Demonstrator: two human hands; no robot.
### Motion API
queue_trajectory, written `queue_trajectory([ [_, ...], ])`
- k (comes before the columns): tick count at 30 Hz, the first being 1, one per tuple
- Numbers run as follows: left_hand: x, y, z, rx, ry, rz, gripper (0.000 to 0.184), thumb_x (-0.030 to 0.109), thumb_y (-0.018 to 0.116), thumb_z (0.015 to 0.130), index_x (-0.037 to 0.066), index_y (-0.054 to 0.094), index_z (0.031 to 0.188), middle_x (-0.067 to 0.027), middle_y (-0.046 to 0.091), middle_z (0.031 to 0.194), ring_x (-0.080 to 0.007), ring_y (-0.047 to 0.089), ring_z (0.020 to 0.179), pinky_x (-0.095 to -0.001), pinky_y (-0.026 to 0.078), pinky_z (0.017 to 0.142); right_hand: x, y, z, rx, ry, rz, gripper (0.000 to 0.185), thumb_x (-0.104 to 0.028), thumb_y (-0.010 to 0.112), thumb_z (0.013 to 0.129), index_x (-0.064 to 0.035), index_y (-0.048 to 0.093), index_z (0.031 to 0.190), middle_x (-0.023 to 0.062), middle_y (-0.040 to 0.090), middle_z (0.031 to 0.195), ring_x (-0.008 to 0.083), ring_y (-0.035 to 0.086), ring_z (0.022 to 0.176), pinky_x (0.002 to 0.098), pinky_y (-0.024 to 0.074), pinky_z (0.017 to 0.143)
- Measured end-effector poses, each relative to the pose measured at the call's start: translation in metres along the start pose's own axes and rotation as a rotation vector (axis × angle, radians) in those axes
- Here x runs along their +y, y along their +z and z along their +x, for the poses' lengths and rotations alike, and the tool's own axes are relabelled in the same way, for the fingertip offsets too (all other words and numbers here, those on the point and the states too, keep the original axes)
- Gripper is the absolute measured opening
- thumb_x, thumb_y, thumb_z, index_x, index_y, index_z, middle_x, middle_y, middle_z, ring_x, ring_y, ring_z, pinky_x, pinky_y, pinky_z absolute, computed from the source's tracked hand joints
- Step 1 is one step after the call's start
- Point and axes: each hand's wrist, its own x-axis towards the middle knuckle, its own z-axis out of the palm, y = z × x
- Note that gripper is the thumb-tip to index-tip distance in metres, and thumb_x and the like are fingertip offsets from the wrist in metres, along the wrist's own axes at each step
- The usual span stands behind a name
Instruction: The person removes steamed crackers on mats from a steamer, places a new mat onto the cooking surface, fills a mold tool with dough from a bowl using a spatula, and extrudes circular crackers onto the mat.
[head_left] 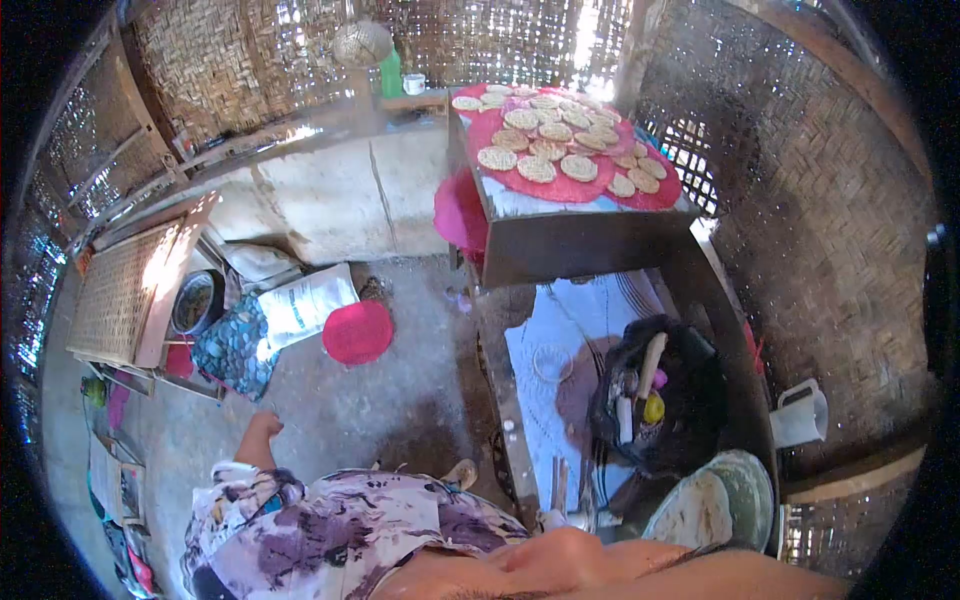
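My left hand [264, 425] hangs low at the left, over the grey floor, beside the patterned sleeve of my clothing. It is small in the view, and its fingers are too unclear to read as open or closed. Nearest to it lie a blue pebble-patterned bag [232, 348] and a round red mat [358, 332]. My bare right arm [570, 553] stretches along the bottom edge towards the right; the right hand does not show. Close to that arm stand a green basin [755, 495] with pale, whitish contents and several metal utensils [560, 485].
Round pale flat pieces [537, 168] lie on red sheets atop a dark-sided table [580, 245]. A black bag [690, 430] with mixed items and a clear glass [552, 362] rest on white cloth. A white jug [800, 413] is right; a slatted wooden rack [125, 290] stands left.
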Motion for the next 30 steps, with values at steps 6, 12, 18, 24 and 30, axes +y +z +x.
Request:
queue_trajectory([
  [6,0.175,-0.108,0.014,0.221,0.296,-0.136,0.043,0.032,0.051,0.076,0.009,0.053,0.113,-0.0197,0.055,0.108,-0.0342,0.052,0.102,-0.0419,0.041,0.086,-0.025,-0.002,-0.006,0.067,-0.034,-0.013,0.032,-0.031,0.045,0.089,-0.0001,0.05,0.097,0.0101,0.051,0.069,0.0222,0.05,0.063,0.0325,0.0408,0.056],
  [12,0.269,-0.149,0.087,0.176,0.632,-0.235,0.036,0.028,0.055,0.071,0.008,0.059,0.101,-0.0189,0.06,0.095,-0.0339,0.056,0.09,-0.042,0.044,0.076,-0.032,0.008,-0.024,0.141,-0.099,0.01,0.033,-0.031,0.046,0.088,-0.0005,0.05,0.099,0.0103,0.051,0.073,0.0222,0.05,0.067,0.0323,0.041,0.059],
  [18,0.332,-0.199,0.154,0.168,0.761,-0.168,0.029,0.029,0.051,0.072,0.013,0.064,0.094,-0.0126,0.063,0.091,-0.0309,0.059,0.084,-0.0386,0.046,0.073,-0.01,0.049,-0.044,0.271,-0.218,0.137,0.033,-0.031,0.047,0.088,-0.0009,0.05,0.101,0.0105,0.052,0.078,0.0222,0.051,0.071,0.0321,0.0411,0.062],
  [24,0.408,-0.318,0.211,-0.034,0.748,-1.213,0.021,0.022,0.049,0.081,0.008,0.062,0.089,-0.0067,0.062,0.083,-0.0163,0.06,0.072,-0.0271,0.047,0.059,0.038,0.126,-0.062,0.444,-0.294,0.268,0.034,-0.031,0.047,0.087,-0.0013,0.05,0.103,0.0108,0.053,0.083,0.0222,0.051,0.075,0.032,0.0413,0.065],
  [30,0.489,-0.392,0.232,-0.485,0.513,-1.948,0.028,0.021,0.054,0.082,-0.001,0.055,0.1,-0.0125,0.057,0.086,-0.0219,0.057,0.071,-0.0325,0.05,0.057,0.077,0.186,-0.094,0.612,-0.382,0.387,0.035,-0.031,0.048,0.087,-0.0017,0.05,0.105,0.011,0.054,0.088,0.0221,0.052,0.079,0.0318,0.0415,0.069],
])
